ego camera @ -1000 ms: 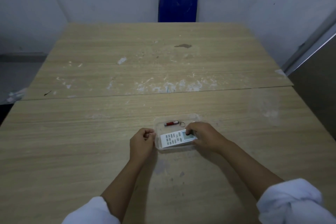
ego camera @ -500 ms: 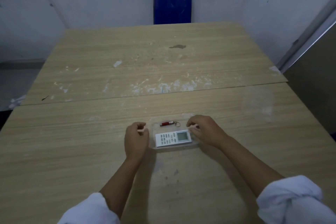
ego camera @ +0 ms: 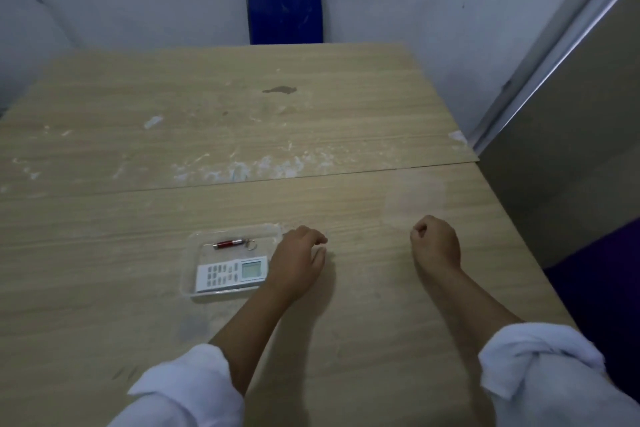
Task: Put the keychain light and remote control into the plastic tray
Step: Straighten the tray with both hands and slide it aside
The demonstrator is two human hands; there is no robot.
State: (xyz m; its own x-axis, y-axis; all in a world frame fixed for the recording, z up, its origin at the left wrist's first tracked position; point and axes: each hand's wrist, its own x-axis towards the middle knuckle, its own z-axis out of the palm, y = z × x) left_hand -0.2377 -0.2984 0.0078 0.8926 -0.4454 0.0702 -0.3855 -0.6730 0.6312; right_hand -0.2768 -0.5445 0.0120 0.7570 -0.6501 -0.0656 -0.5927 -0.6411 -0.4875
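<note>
A clear plastic tray (ego camera: 189,265) lies on the wooden table, left of both hands. In its far half is the red keychain light (ego camera: 228,244) with its ring pointing right. In its near half lies the white remote control (ego camera: 231,273), screen to the right. My left hand (ego camera: 298,262) rests palm down at the tray's right end and covers that edge, fingers loosely bent, holding nothing. My right hand (ego camera: 437,243) rests on the table well to the right, curled into a loose fist and empty.
A second table (ego camera: 214,107) butts against the far side, stained with white smears. A blue chair back (ego camera: 284,4) stands behind it at the wall. The table's right edge (ego camera: 519,236) borders a grey panel and something dark purple.
Both hands have come off the tray. My left hand went from the tray's left end to its right end; my right hand moved far to the right. The view swung right.
</note>
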